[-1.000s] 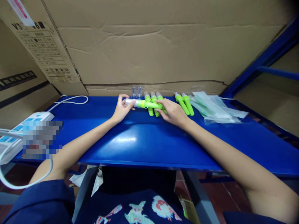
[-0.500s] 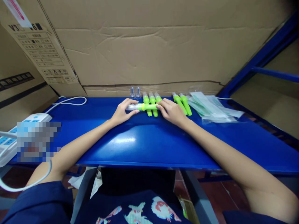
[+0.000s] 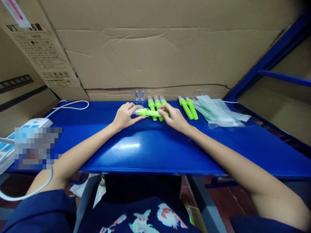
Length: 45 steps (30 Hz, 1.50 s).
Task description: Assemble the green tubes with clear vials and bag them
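A bright green pen-shaped device [image 3: 151,113] with a clear cap end lies crosswise between my hands, just above the blue table [image 3: 145,149]. My left hand [image 3: 125,115] pinches its clear end, fingers closed round it. At the green end, my right hand [image 3: 173,117] grips it with curled fingers. Behind the held device lie three more green devices [image 3: 155,103] side by side, and two others [image 3: 188,106] rest further right. Two small clear caps [image 3: 140,95] stand upright at the table's back edge.
A stack of clear sealed pouches [image 3: 218,111] lies at the right back. A white power strip [image 3: 26,129] with a white cable [image 3: 70,104] sits at the left edge. Cardboard boxes [image 3: 150,48] wall off the back; a blue metal frame [image 3: 274,55] rises on the right.
Both hands have drawn slightly toward me with the held device. My right hand has shifted its fingers from lying over the green end to gripping its tip.
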### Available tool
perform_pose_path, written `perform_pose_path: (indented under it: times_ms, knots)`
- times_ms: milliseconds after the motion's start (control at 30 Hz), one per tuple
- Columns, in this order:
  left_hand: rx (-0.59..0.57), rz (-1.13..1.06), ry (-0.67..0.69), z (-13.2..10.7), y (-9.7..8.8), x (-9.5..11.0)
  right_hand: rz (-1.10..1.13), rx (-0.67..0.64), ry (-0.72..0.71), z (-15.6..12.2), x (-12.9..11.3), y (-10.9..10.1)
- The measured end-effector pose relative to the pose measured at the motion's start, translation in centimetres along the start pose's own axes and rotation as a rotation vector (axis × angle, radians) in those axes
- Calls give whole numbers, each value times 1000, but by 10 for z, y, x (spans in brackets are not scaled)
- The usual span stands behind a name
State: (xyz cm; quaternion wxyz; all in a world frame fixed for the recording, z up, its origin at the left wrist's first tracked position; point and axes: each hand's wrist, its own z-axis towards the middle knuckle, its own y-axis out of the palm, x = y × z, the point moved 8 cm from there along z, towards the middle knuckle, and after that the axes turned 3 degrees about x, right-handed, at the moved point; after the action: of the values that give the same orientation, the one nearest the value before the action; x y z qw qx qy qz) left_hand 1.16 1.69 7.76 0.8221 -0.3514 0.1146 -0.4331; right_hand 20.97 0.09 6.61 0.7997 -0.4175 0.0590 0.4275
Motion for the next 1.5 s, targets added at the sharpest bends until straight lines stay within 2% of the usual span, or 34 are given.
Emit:
perform_pose_path:
  times_ms: [267,467,600,767,933,1233,1500]
  knots:
    - [42,12,-116,0,-6,-16,-113,-27,-123,1,9,1]
    - [84,-1,-166,-1,-11,-23,-152,56,-110,2,23,-7]
    - [63,-29,-181,-2,-8,-22,-189,34,-135,1,18,-9]
    - [53,-29,-148,-3,-6,-22,-275,-16,-136,0,13,-9]
    - [23,1,-85,-4,-1,-19,-282,-46,-80,1,16,-9]
    - [-5,16,-100,-4,4,-22,-253,-176,27,2,23,-4]
    - [-29,81,-124,-3,3,-20,-176,-168,-51,1,14,-1]
